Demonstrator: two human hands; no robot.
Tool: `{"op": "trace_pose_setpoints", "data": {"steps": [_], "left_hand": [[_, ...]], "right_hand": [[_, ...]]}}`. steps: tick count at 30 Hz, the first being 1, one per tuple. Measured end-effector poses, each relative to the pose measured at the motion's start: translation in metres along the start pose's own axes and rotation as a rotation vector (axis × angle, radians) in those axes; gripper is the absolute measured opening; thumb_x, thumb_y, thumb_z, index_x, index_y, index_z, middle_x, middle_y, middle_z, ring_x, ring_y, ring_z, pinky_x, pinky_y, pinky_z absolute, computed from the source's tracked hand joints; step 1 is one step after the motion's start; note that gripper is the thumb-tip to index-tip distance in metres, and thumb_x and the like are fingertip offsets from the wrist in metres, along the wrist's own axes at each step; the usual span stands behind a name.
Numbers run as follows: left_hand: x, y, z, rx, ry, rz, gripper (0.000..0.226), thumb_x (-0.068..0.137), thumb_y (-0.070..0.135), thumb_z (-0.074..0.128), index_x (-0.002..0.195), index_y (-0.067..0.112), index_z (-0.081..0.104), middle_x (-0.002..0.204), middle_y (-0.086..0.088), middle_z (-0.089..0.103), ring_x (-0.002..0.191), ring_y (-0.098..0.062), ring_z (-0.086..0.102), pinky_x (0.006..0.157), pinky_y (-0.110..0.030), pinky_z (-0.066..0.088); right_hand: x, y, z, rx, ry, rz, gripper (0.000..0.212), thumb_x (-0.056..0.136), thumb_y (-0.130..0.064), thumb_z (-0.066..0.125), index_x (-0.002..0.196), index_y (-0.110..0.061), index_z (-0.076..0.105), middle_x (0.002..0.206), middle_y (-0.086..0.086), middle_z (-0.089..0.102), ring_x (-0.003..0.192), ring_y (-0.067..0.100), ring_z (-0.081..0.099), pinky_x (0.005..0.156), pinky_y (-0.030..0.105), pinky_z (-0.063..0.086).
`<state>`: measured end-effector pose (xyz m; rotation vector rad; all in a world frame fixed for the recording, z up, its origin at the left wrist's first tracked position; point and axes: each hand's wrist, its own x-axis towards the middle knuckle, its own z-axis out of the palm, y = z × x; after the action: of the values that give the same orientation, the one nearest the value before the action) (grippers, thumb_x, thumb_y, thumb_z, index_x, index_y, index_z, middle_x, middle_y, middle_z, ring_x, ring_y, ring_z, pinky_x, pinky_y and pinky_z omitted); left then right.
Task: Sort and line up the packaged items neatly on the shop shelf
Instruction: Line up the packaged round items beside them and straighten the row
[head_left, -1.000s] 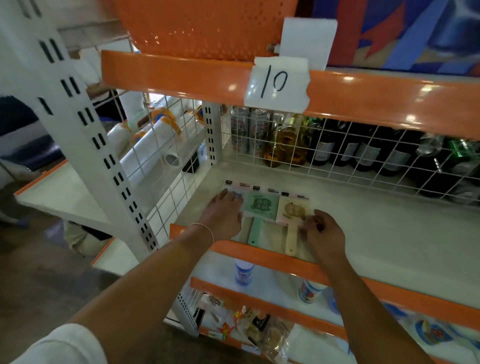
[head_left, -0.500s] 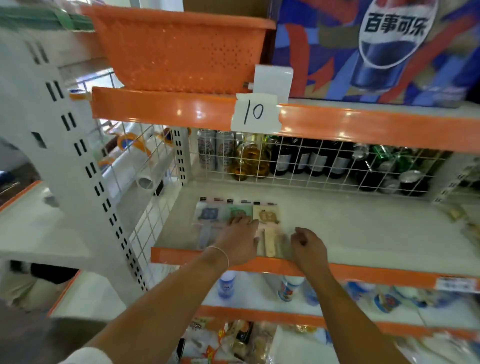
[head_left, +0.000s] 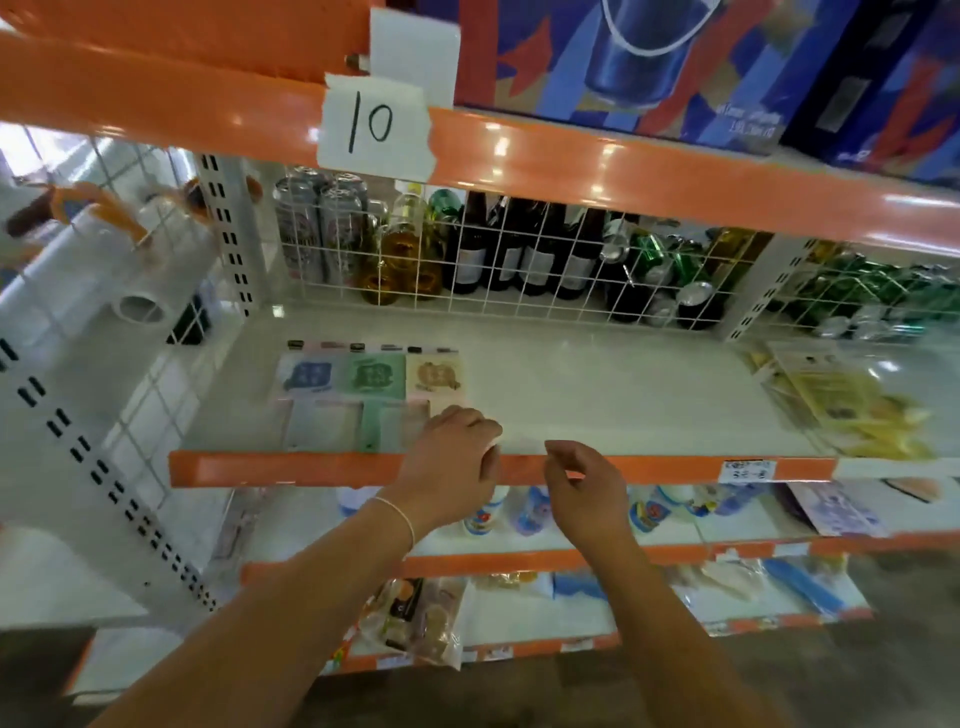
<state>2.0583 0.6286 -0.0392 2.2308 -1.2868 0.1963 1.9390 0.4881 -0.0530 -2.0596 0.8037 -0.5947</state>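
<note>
Three flat clear packets lie side by side at the left of the white shelf (head_left: 597, 405): a blue one (head_left: 307, 375), a green one (head_left: 375, 375) and a tan one (head_left: 435, 373). My left hand (head_left: 453, 467) rests at the shelf's front edge, fingers curled over the lower end of the tan packet. Just right of it, my right hand (head_left: 582, 483) hovers in front of the orange shelf lip with fingers loosely bent and nothing in them. A yellow packet (head_left: 852, 410) lies at the shelf's far right.
A wire grid (head_left: 519, 260) backs the shelf, with cans and bottles behind it. A paper label marked 10 (head_left: 375, 124) hangs on the shelf above. Lower shelves hold small bottles (head_left: 483, 514) and bagged goods (head_left: 415, 618). A white upright post (head_left: 78, 426) stands on the left.
Both hands have drawn back from the packets to the shelf's front edge. The right hand has lifted off the shelf. The camera has moved closer and to the right, showing the yellow packet.
</note>
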Motion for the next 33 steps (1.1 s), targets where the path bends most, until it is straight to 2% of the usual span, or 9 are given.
{"op": "trace_pose_setpoints", "data": {"steps": [4, 9, 13, 16, 18, 22, 25, 28, 33], "left_hand": [[0.039, 0.033, 0.019, -0.050, -0.025, 0.005, 0.042, 0.086, 0.028, 0.045, 0.117, 0.007, 0.065, 0.109, -0.011, 0.064, 0.103, -0.030, 0.058, 0.090, -0.038, 0.047], [0.115, 0.094, 0.074, -0.121, -0.142, -0.109, 0.050, 0.092, 0.034, 0.045, 0.139, 0.014, 0.046, 0.134, -0.006, 0.053, 0.122, -0.024, 0.050, 0.101, -0.037, 0.042], [0.184, 0.159, 0.127, -0.405, -0.227, -0.315, 0.049, 0.094, 0.031, 0.055, 0.140, 0.019, 0.043, 0.135, -0.004, 0.052, 0.114, -0.022, 0.057, 0.096, -0.033, 0.047], [0.225, 0.205, 0.154, -0.738, -0.279, -0.532, 0.042, 0.093, 0.029, 0.056, 0.132, 0.017, 0.049, 0.114, 0.000, 0.060, 0.099, -0.022, 0.065, 0.084, -0.036, 0.055], [0.247, 0.229, 0.168, -0.825, -0.296, -0.579, 0.032, 0.093, 0.027, 0.055, 0.123, 0.015, 0.056, 0.105, -0.004, 0.063, 0.096, -0.024, 0.067, 0.082, -0.039, 0.056], [0.274, 0.262, 0.189, -0.760, -0.318, -0.559, 0.025, 0.092, 0.030, 0.053, 0.113, 0.019, 0.061, 0.106, -0.005, 0.066, 0.097, -0.025, 0.067, 0.082, -0.040, 0.056], [0.286, 0.275, 0.201, -0.673, -0.339, -0.515, 0.031, 0.092, 0.034, 0.052, 0.117, 0.020, 0.061, 0.113, 0.000, 0.063, 0.098, -0.019, 0.064, 0.087, -0.040, 0.056], [0.292, 0.280, 0.214, -0.649, -0.370, -0.498, 0.028, 0.092, 0.035, 0.051, 0.113, 0.020, 0.063, 0.108, 0.002, 0.063, 0.098, -0.017, 0.063, 0.086, -0.039, 0.056], [0.295, 0.281, 0.224, -0.612, -0.362, -0.482, 0.020, 0.094, 0.033, 0.050, 0.103, 0.022, 0.064, 0.089, 0.009, 0.060, 0.080, -0.009, 0.057, 0.065, -0.021, 0.045]], "right_hand": [[0.032, 0.027, -0.051, -0.014, 0.062, 0.016, 0.019, 0.091, -0.018, 0.060, 0.107, -0.021, 0.069, 0.098, -0.006, 0.069, 0.092, 0.010, 0.064, 0.082, 0.022, 0.049], [0.091, 0.081, -0.134, -0.028, 0.159, -0.014, 0.023, 0.091, -0.019, 0.060, 0.113, -0.020, 0.067, 0.103, -0.005, 0.068, 0.094, 0.009, 0.062, 0.068, 0.006, 0.040], [0.143, 0.128, -0.214, -0.060, 0.208, 0.023, 0.026, 0.092, -0.025, 0.060, 0.117, -0.020, 0.064, 0.104, -0.002, 0.067, 0.087, 0.010, 0.060, 0.076, 0.022, 0.044], [0.181, 0.162, -0.265, -0.135, 0.255, 0.050, 0.028, 0.091, -0.026, 0.061, 0.117, -0.014, 0.065, 0.104, 0.007, 0.069, 0.091, 0.021, 0.061, 0.081, 0.028, 0.045], [0.206, 0.182, -0.293, -0.264, 0.256, 0.066, 0.033, 0.091, -0.028, 0.060, 0.118, -0.010, 0.064, 0.106, 0.011, 0.070, 0.100, 0.033, 0.062, 0.086, 0.035, 0.045], [0.247, 0.212, -0.332, -0.587, 0.202, 0.173, 0.048, 0.089, -0.041, 0.056, 0.129, -0.016, 0.054, 0.124, 0.017, 0.061, 0.119, 0.037, 0.051, 0.103, 0.041, 0.033], [0.269, 0.225, -0.348, -0.662, 0.145, 0.298, 0.062, 0.087, -0.053, 0.054, 0.138, -0.021, 0.042, 0.138, 0.018, 0.047, 0.129, 0.041, 0.036, 0.106, 0.050, 0.030], [0.281, 0.233, -0.353, -0.732, 0.080, 0.306, 0.072, 0.079, -0.055, 0.062, 0.137, -0.019, 0.039, 0.137, 0.019, 0.044, 0.125, 0.044, 0.038, 0.104, 0.050, 0.034], [0.298, 0.237, -0.356, -0.763, -0.040, 0.330, 0.092, 0.055, -0.043, 0.084, 0.130, -0.019, 0.035, 0.128, 0.019, 0.046, 0.121, 0.041, 0.042, 0.099, 0.048, 0.036]]}}
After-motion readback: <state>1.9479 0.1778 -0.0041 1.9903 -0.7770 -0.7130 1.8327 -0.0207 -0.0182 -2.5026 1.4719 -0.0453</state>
